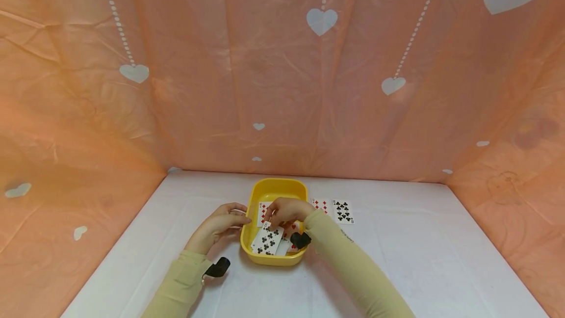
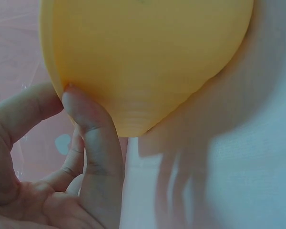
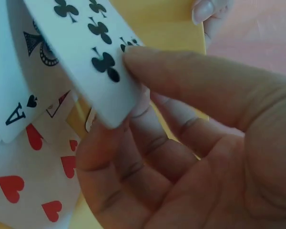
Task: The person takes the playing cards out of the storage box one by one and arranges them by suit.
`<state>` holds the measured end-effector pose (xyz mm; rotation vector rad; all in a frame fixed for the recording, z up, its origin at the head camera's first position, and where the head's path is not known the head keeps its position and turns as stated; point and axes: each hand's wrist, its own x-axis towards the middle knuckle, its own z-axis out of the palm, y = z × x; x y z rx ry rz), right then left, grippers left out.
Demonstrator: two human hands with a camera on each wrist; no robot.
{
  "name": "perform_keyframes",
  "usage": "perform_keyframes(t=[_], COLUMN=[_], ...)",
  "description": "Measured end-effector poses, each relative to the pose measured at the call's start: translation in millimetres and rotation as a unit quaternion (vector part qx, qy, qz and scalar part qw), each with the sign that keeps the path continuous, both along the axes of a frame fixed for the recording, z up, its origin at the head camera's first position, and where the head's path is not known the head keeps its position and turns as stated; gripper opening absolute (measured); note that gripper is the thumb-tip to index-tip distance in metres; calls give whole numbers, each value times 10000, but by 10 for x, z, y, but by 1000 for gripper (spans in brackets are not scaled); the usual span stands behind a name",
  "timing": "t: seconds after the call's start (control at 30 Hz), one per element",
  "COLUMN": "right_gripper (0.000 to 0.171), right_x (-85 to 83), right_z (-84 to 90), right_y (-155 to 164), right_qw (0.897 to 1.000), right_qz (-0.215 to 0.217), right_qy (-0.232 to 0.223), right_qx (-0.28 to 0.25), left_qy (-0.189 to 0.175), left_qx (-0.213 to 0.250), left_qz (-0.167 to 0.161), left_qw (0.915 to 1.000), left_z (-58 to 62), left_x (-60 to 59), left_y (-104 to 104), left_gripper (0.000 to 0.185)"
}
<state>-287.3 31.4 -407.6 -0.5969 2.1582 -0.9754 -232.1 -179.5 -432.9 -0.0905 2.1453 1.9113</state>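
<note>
Club card (image 1: 268,240) — pinched, right hand (image 1: 286,211).

Peach drapes around a white table

A white-covered table (image 1: 441,259) meets peach fabric walls (image 1: 265,87) along its far and side edges; the fabric (creased and softly lit) bears white hearts (image 1: 321,20) hanging on dotted strings.

Smooth plastic tray (image 1: 274,188), glossy cards (image 1: 267,240)
</note>
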Motion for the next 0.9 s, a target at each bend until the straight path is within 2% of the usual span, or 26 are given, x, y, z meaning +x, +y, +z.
perform_keyframes(t=[0.17, 0.3, 0.43, 0.67, 0.9], right_gripper=[18, 19, 14, 16, 22], right_x=[-16, -25, -28, -32, -37], right_z=[9, 57, 118, 222, 228], right_y=[32, 61, 111, 292, 561], right_qw=[10000, 9999, 9990, 9935, 9803], right_qz=[33, -43, -325, -794, -1161], right_qy=[-4, 104, 205, 267, 28], right_qx=[-55, -72, -212, -773, -1600], left_qy=[53, -59, -122, -122, -132], left_qx=[61, -84, -174, -13, -174], left_qz=[-154, 35, 152, 116, 227], left_qw=[9998, 9999, 9997, 9999, 9995], left_z=[13, -7, -31, -31, -14], left_x=[-2, -34, -58, -51, -36], left_y=[7, 22, 29, 3, -13], left_gripper=[37, 37, 38, 40, 40])
